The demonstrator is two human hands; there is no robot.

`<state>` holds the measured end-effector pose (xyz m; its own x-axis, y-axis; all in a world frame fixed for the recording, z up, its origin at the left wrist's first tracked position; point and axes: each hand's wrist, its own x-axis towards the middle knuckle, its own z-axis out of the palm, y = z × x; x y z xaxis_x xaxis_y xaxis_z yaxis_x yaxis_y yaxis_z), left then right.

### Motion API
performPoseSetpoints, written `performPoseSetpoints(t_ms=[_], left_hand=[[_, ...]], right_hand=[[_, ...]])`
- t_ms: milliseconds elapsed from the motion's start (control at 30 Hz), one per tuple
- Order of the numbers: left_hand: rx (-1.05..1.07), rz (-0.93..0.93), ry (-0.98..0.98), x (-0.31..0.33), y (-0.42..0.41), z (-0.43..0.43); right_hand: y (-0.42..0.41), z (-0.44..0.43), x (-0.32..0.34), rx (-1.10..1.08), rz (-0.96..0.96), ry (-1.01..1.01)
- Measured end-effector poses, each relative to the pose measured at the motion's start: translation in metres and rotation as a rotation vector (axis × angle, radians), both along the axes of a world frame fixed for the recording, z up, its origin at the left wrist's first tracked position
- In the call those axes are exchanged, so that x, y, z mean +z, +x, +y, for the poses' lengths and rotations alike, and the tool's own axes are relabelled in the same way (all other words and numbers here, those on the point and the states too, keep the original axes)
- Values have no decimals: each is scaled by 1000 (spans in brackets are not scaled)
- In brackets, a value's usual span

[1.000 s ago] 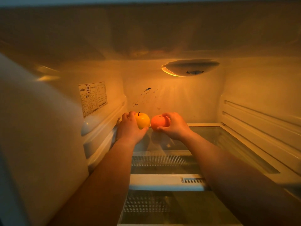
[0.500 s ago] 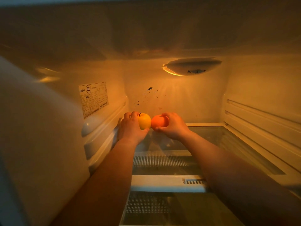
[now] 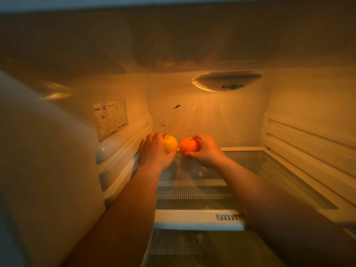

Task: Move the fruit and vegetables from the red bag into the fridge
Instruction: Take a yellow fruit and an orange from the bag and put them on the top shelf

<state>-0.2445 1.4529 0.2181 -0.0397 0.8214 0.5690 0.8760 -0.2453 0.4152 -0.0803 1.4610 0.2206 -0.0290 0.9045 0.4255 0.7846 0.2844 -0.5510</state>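
Observation:
Both my arms reach deep into the lit fridge. My left hand (image 3: 154,151) grips a yellow apple (image 3: 170,143) with a dark stem. My right hand (image 3: 205,152) grips an orange fruit (image 3: 189,145). The two fruits are side by side, nearly touching, at the back of the glass shelf (image 3: 250,166), close to the rear wall. Whether they rest on the glass or hover just above it I cannot tell. The red bag is out of view.
A lamp housing (image 3: 227,81) glows on the rear wall above. The left wall carries a label sticker (image 3: 110,118) and shelf rails; the right wall has rails (image 3: 308,143) too. A white shelf trim (image 3: 196,218) crosses below my arms.
The yellow apple and the orange fruit came together, then parted a little. Both hands stay at the back of the shelf with their grips unchanged.

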Motion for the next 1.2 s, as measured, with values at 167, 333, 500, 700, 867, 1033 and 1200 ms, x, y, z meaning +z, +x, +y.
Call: performPoseSetpoints(t_ms=[167, 333, 500, 700, 867, 1033, 1200], left_hand=[[-2, -4, -8, 0, -1, 2], [-13, -47, 10, 0, 6, 3], [-8, -26, 9, 1, 7, 0], [4, 35, 33, 10, 2, -15], [-54, 28, 27, 11, 6, -40], [-123, 57, 35, 1, 10, -74], [-285, 106, 92, -9, 11, -122]], right_hand=[[-1, 0, 0, -8, -11, 8], [-1, -3, 0, -14, -15, 26], [1, -10, 0, -24, -21, 5], [7, -19, 12, -59, -29, -33], [12, -39, 8, -91, -39, 3], [12, -78, 7, -92, -25, 61], [15, -141, 2, -130, -109, 169]])
